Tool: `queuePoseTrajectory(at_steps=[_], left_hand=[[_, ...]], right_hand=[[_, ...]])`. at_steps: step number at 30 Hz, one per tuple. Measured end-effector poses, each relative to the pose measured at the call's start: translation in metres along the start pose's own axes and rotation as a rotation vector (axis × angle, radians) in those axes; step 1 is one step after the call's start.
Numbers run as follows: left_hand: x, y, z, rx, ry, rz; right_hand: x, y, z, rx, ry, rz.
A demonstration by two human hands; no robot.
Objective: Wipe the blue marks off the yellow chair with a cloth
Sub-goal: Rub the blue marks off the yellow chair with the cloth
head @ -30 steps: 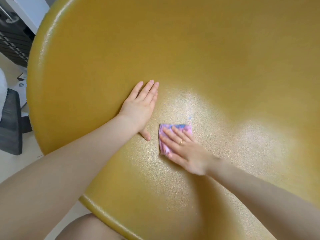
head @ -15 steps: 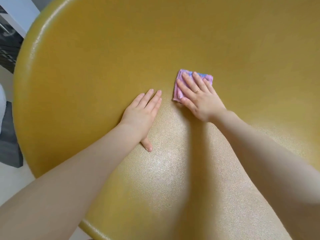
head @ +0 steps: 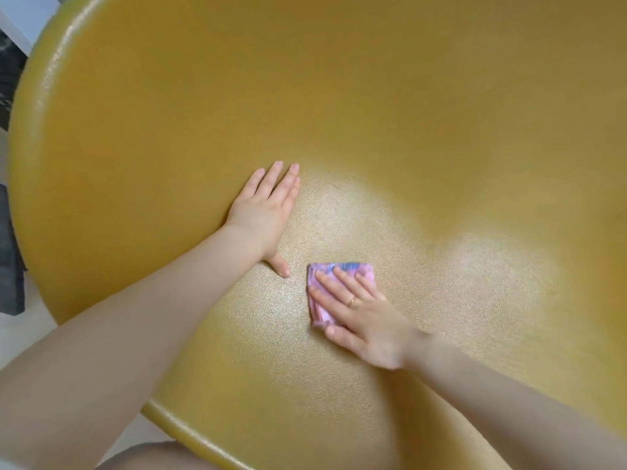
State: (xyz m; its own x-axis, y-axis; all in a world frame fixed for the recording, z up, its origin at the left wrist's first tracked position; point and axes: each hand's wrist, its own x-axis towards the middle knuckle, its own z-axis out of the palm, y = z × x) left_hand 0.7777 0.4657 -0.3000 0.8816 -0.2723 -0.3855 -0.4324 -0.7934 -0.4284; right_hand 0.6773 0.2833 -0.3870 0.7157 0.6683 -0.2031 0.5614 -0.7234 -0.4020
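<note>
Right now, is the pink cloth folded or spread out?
Folded: the pink cloth is a small, compact square with layered edges, pressed flat on the yellow chair under the right hand.

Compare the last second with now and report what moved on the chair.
The right hand swept the pink cloth from beside the left thumb up toward the chair's back, then pulled it down again to the seat, close to where it started. Its straight fingers pressed the cloth flat throughout. The left hand stayed flat on the yellow chair, fingers straight.
</note>
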Motion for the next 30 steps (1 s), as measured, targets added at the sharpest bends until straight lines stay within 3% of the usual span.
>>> queuePoseTrajectory(at_steps=[5,12,16,21,25,28,30], left_hand=[[-0.001,0.0,0.001,-0.001,0.018,0.004],[-0.002,-0.006,0.005,-0.089,0.071,0.039],[-0.022,-0.018,-0.002,-0.198,0.168,-0.01],[-0.069,-0.069,-0.009,-0.26,0.766,0.012],[-0.106,-0.115,-0.02,-0.356,0.952,-0.025],[-0.115,-0.14,-0.018,-0.371,0.992,-0.036],[-0.112,-0.149,-0.009,-0.416,1.021,-0.084]], right_hand=[[-0.001,0.026,-0.001,-0.103,0.026,-0.051],[0.059,0.069,-0.038,-0.126,0.37,0.46],[0.115,0.025,-0.052,0.168,0.542,0.685],[0.162,-0.027,-0.081,0.482,0.603,0.53],[0.196,-0.072,-0.109,0.586,0.604,0.372],[0.205,-0.124,-0.14,0.846,0.666,0.12],[0.204,-0.153,-0.149,0.854,0.7,-0.042]])
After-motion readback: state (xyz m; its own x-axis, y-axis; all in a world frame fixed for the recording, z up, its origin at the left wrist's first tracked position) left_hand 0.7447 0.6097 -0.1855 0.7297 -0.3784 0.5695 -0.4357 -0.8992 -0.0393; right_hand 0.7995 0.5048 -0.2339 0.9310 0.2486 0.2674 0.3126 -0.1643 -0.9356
